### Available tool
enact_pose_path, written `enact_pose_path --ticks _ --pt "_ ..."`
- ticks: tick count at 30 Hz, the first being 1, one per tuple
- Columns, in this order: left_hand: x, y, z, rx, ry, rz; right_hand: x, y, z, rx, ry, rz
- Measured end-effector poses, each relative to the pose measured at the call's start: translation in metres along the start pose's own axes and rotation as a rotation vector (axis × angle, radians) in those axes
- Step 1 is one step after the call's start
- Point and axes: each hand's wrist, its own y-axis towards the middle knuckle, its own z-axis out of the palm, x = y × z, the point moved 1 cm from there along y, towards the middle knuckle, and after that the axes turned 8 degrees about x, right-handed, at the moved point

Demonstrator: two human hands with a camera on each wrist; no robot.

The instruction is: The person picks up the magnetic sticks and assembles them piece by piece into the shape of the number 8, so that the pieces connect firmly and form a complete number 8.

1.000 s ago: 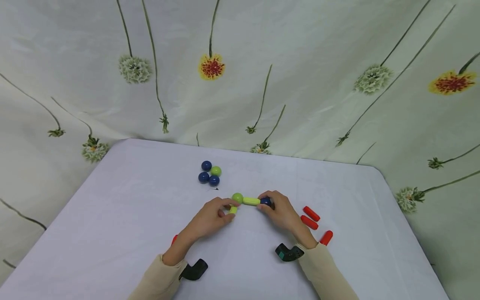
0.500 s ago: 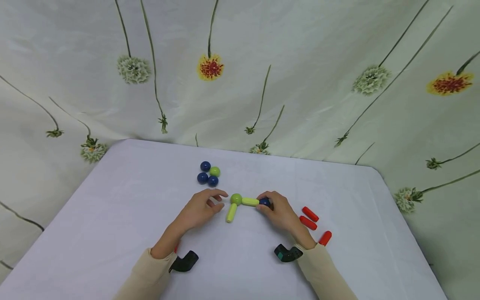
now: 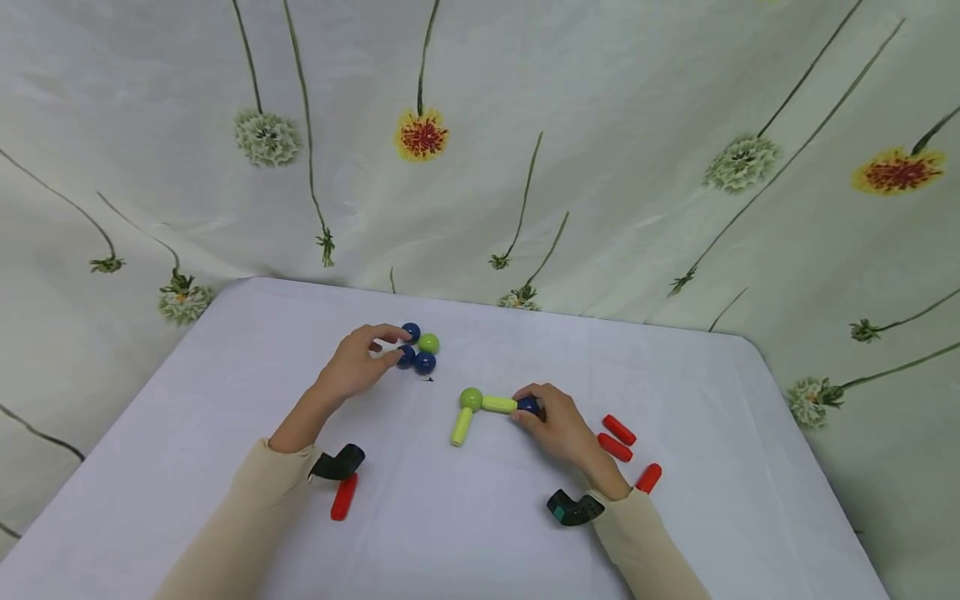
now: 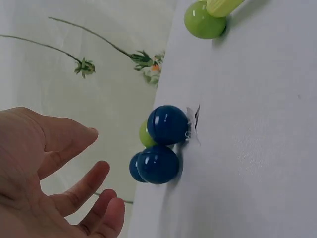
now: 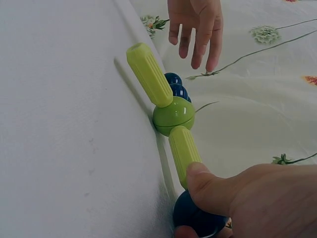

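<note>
My left hand (image 3: pixel 358 360) hovers at the group of balls, its fingers parted and loosely bent with nothing between them. In the left wrist view, a gap shows between that hand and the blue balls (image 4: pixel 158 164). One green ball (image 3: pixel 429 343) lies among them. My right hand (image 3: pixel 557 423) grips a blue ball (image 5: pixel 194 216), its thumb resting where the ball meets a yellow-green rod (image 5: pixel 183 153). That rod joins a green ball (image 5: pixel 174 116), from which a second yellow-green rod (image 3: pixel 461 427) sticks out toward the front.
Several red rods lie about: a pair (image 3: pixel 615 447) and another red rod (image 3: pixel 648 477) by the right wrist, one red rod (image 3: pixel 344 497) under the left wrist camera. A flowered cloth (image 3: pixel 600 167) hangs behind the white table (image 3: pixel 450 533).
My left hand has let go of the front yellow-green rod and moved left and away from me to the loose balls. My right hand keeps its grip on the blue ball.
</note>
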Motion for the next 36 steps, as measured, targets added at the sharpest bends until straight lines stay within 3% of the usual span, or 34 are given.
enact_pose_path --ticks 10,17,24,36 --pt "0.028 0.036 -0.01 0.129 -0.212 -0.187 -0.001 0.0 0.001 0.001 0.001 0.007" --pt "0.047 0.051 -0.01 0.116 -0.309 -0.191 0.0 0.0 0.002 0.009 -0.002 0.017" --pt "0.05 0.063 -0.005 0.177 -0.428 -0.178 0.001 0.0 0.001 -0.001 -0.003 0.016" --pt "0.047 0.068 0.001 0.187 -0.407 -0.148 0.0 0.0 0.001 -0.002 -0.013 0.002"
